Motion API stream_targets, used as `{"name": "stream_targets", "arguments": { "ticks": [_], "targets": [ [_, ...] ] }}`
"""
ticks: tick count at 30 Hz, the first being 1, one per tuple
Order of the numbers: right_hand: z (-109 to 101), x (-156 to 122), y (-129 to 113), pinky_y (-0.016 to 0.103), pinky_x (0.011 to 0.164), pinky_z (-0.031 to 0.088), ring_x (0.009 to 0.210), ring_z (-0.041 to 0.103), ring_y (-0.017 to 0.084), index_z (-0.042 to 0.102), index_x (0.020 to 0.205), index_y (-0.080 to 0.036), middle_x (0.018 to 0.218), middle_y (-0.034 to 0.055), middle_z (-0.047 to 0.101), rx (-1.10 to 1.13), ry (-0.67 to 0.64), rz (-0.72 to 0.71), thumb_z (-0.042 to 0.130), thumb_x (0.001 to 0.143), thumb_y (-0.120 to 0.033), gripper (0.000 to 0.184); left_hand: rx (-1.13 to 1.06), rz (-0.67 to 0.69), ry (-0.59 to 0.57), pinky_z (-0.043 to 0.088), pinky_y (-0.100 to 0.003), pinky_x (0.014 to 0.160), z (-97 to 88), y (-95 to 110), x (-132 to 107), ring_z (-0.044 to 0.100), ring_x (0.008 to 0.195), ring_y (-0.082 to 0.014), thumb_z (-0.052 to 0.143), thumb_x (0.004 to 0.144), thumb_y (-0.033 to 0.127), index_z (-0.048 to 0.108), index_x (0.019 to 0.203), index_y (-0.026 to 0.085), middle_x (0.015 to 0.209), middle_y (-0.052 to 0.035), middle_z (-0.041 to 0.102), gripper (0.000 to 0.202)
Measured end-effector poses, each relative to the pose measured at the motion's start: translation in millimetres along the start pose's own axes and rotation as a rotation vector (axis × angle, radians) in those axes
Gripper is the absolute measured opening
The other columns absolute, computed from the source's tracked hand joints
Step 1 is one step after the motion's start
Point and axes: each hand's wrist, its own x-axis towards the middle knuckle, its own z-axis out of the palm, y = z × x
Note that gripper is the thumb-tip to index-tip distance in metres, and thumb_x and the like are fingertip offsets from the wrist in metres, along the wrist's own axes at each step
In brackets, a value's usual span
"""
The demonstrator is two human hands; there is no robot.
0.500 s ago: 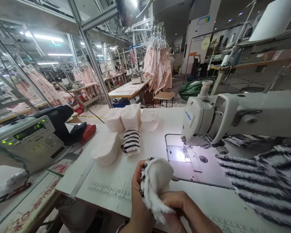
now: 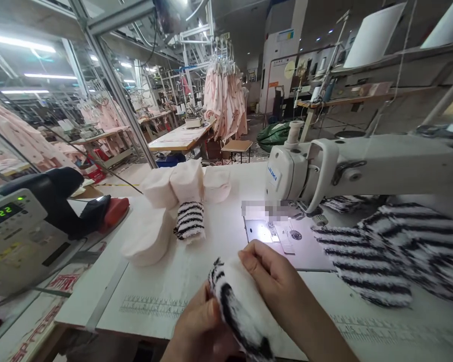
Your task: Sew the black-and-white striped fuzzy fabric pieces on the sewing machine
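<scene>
Both hands hold a small fuzzy fabric piece (image 2: 238, 307), white with black stripes, just above the near edge of the sewing table (image 2: 181, 271). My left hand (image 2: 201, 329) grips it from below on the left. My right hand (image 2: 277, 281) lies over its top right side, fingers curled on the cloth. The white sewing machine (image 2: 324, 166) stands right behind, its lit needle plate (image 2: 272, 232) a short way beyond my right hand.
Stacks of pale pink cut pieces (image 2: 181, 188) and one striped piece (image 2: 189, 220) lie mid-table. More striped fabric (image 2: 381, 251) is heaped on the right. A control box with green digits (image 2: 11, 231) sits at left. Hanging pink garments (image 2: 224, 103) and worktables fill the background.
My right hand has come up from under the fabric piece to rest on top of it, and the piece has turned so its striped edge faces me. The view shifted slightly.
</scene>
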Motion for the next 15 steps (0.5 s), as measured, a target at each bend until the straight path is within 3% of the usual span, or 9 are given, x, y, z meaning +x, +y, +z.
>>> {"name": "stream_targets", "arguments": {
  "ticks": [7,12,15],
  "targets": [
    [3.0,4.1,-1.4,0.025,0.053,0.034,0.058,0.039,0.011,0.045,0.068,-0.021,0.061,-0.0042,0.043,0.137,-0.057,0.058,0.05,0.082,-0.052,0.034,-0.143,-0.065,-0.024,0.034,-0.014,0.037,1.4,-3.0,-1.3,0.034,0.03,-0.0037,0.072,0.07,0.059,0.069,0.08,0.017,0.034,0.0076,0.038,0.043],
    [4.7,9.8,8.1,0.026,0.051,0.038,0.055,0.041,0.012,0.042,0.066,-0.022,0.058,-0.0039,0.042,0.213,-0.082,0.07,0.054,0.078,-0.054,0.037,-0.259,-0.105,-0.073,0.031,-0.012,0.032,2.8,-10.1,5.4,0.036,0.028,-0.0027,0.075,0.067,0.058,0.07,0.088,0.018,0.039,0.006,0.048,0.045],
    [2.3,2.3,9.7,0.027,0.057,0.042,0.061,0.047,0.014,0.047,0.073,-0.022,0.066,-0.0019,0.049,0.221,-0.035,0.027,0.053,0.08,-0.053,0.032,-0.309,-0.091,-0.131,0.034,-0.01,0.033,2.3,-3.1,10.0,0.042,0.03,-0.0042,0.07,0.072,0.059,0.069,0.097,0.016,0.035,0.0061,0.045,0.049]
  ]
}}
